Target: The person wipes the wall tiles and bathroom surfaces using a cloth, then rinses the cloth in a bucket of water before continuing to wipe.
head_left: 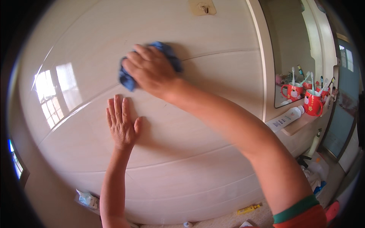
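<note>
Pressed against the glossy cream wall tiles (190,129) is a crumpled blue cloth (166,52). My right hand (150,70) lies over it, fingers curved and slightly blurred, holding it to the wall near a tile seam. Lower and to the left, my left hand (122,123) rests on the tile with fingers up and thumb out to the side; it holds nothing. My right forearm crosses the view from the lower right, with a red and green sleeve at its end.
At the right stands a white-framed mirror (291,45). Its shelf (294,127) bears a red cup (313,105) with toothbrushes and a white tube (285,118). A hook plate (202,7) sits high on the wall. Below lie a yellow tube (249,209) and a plastic packet (87,198).
</note>
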The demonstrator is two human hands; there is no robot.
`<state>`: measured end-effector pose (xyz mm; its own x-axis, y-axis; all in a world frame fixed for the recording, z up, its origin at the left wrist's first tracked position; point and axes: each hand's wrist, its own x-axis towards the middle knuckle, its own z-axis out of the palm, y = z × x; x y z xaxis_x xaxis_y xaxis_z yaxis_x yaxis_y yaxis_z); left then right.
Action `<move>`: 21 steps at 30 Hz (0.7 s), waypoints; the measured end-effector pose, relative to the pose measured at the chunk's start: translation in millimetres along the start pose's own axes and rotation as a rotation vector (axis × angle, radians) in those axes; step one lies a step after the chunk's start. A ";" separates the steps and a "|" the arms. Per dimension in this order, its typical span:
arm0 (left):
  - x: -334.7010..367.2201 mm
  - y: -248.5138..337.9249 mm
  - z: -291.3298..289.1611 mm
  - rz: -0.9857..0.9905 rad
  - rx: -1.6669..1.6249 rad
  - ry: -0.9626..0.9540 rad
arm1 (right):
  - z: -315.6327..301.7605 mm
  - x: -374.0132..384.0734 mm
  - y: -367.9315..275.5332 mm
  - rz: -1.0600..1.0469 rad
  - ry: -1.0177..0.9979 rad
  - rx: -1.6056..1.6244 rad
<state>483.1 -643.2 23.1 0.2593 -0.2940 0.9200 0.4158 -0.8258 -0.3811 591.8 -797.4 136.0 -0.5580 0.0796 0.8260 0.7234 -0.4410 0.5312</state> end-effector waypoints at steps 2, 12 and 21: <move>2.9 7.2 4.0 -0.005 -0.012 -0.012 | 28.4 22.6 -14.3 -0.022 0.001 -0.018; -1.4 -12.2 -3.6 0.049 0.027 0.026 | -38.9 -37.5 53.8 0.173 -0.099 -0.176; -2.2 6.6 12.0 0.029 -0.019 0.049 | -112.5 -107.7 127.5 0.439 0.067 -0.442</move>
<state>495.7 -642.2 17.4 0.2282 -0.3410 0.9120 0.3915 -0.8255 -0.4066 698.4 -962.8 93.5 -0.2819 -0.2427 0.9283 0.6625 -0.7490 0.0054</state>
